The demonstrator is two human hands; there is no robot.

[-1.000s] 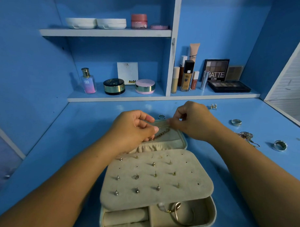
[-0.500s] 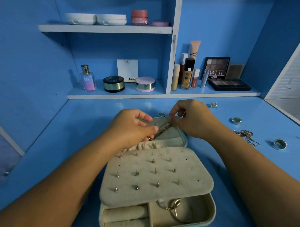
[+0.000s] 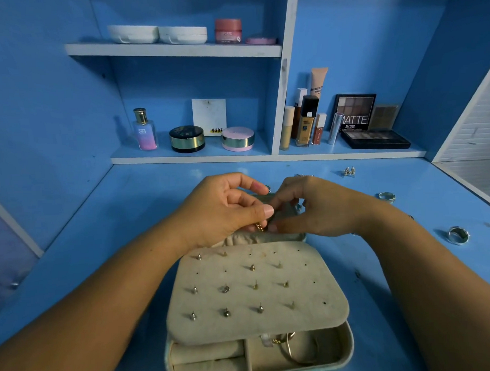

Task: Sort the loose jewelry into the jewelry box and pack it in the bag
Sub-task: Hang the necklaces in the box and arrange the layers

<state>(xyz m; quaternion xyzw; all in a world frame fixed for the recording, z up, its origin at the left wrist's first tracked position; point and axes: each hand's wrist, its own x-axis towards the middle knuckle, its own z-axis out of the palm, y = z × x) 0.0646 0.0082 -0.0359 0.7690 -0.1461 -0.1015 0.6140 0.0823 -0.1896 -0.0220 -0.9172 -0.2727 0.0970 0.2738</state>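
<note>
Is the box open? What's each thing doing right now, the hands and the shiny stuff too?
jewelry box: open.
earring panel: lying over the tray, studs stuck in.
gold chain: pinched between both hands.
left hand: pinches the gold chain.
right hand: pinches the gold chain.
silver ring: lying loose, outside the box.

Upper shelf: white compact, second white compact just beside it, pink jar, flat pink disc.
Lower shelf, left bay: perfume bottle, dark gold-banded pot, white card marked NUDE, upright at back, pink pot.
Right bay: foundation bottle among upright tubes; MATTE palette standing; black palette flat before it.
</note>
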